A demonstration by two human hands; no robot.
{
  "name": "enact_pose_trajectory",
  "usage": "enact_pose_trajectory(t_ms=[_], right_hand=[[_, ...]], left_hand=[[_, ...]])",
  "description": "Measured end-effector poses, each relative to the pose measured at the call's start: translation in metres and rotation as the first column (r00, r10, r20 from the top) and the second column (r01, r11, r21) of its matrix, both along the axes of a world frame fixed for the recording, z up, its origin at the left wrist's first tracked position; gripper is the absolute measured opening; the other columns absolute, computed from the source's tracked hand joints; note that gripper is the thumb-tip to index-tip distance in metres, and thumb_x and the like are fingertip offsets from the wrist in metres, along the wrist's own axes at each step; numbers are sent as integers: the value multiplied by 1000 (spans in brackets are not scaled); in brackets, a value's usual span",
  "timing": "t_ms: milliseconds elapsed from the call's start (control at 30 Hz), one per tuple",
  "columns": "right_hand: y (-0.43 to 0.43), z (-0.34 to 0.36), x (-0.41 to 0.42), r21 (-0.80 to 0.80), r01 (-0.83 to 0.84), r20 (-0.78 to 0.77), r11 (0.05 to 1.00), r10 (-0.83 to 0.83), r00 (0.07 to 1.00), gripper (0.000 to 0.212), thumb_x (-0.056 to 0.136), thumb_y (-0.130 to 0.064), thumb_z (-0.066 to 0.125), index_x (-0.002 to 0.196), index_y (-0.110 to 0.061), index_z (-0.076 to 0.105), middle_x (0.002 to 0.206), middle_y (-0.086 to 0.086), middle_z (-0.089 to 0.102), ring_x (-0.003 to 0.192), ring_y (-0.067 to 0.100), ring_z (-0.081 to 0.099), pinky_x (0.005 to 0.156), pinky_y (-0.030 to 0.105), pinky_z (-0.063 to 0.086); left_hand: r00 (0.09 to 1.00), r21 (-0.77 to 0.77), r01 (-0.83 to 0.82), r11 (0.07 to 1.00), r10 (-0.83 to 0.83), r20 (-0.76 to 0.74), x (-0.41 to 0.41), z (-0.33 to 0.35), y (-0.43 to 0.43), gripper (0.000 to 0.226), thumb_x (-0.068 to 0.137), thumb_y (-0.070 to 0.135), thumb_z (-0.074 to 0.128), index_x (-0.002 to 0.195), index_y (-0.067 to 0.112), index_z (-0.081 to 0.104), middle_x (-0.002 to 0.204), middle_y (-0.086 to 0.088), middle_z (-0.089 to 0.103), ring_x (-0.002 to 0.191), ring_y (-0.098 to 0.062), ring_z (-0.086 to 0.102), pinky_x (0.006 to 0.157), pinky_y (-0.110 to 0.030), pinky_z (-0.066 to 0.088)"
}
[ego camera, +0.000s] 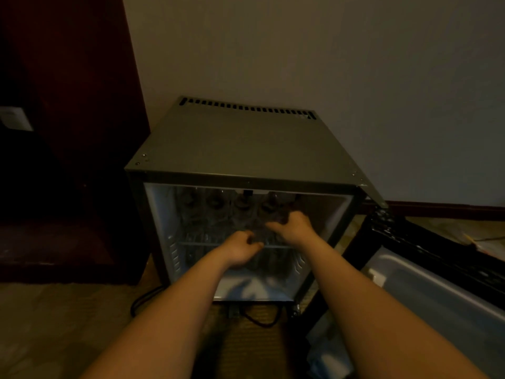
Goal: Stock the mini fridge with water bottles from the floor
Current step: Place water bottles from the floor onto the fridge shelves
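Note:
A grey mini fridge point(235, 143) stands against the wall with its door point(426, 272) swung open to the right. Several clear water bottles point(216, 206) with dark caps stand in a row on the upper wire shelf point(196, 243). Both my arms reach into the fridge. My right hand point(293, 227) grips a bottle at the right end of the row, fingers curled over its top. My left hand point(241, 248) is at the shelf's front edge with fingers curled; the dim, blurred light hides whether it holds anything.
A dark wooden cabinet point(62, 160) stands close on the fridge's left. A black power cable point(257, 318) loops on the carpet under the fridge front. More bottles point(262, 262) show dimly below the shelf. The open door blocks the floor at the right.

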State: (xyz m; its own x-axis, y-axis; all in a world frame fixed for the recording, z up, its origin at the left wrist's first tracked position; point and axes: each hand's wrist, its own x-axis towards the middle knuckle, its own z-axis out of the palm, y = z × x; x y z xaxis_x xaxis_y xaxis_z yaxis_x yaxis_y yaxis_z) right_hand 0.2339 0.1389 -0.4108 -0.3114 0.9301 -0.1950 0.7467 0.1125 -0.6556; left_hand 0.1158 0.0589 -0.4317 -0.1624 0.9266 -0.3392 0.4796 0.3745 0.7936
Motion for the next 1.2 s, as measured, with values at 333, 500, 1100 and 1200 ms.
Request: enact_pose_trajectory(t_ms=[333, 500, 1100, 1200], right_hand=[[-54, 30, 45, -79, -123, 46, 989, 127, 991, 37, 86, -20, 64, 119, -2, 58, 116, 17, 64, 101, 28, 64, 84, 33, 51], [-90, 60, 79, -75, -183, 51, 980, 187, 981, 33, 88, -18, 62, 117, -3, 58, 97, 14, 63, 83, 20, 61, 62, 23, 49], [-259, 154, 346, 43, -29, 138, 999, 23, 990, 30, 91, -19, 57, 118, -7, 60, 100, 9, 65, 83, 13, 62, 58, 10, 45], [-297, 148, 393, 88, 12, 149, 996, -25, 989, 28, 90, -19, 58, 115, -7, 62, 99, 4, 66, 80, 9, 59, 65, 5, 48]], left_hand=[[976, -80, 158, 984, -168, -138, 17, 35, -55, 37, 94, 31, 47, 116, 4, 60, 118, -16, 61, 106, -25, 57, 87, -31, 43], [962, -19, 185, 983, -185, -203, 41, 60, -85, 34, 93, 31, 49, 110, 5, 63, 97, -11, 60, 96, -25, 57, 78, -28, 40], [779, 134, 574, 808, -488, -394, 287, 165, -200, 39, 94, 34, 46, 122, 10, 56, 124, -9, 59, 111, -24, 56, 96, -37, 47], [704, 91, 640, 763, -535, -468, 330, 144, -222, 37, 93, 37, 48, 119, 11, 56, 121, -9, 60, 109, -25, 56, 92, -38, 48]])
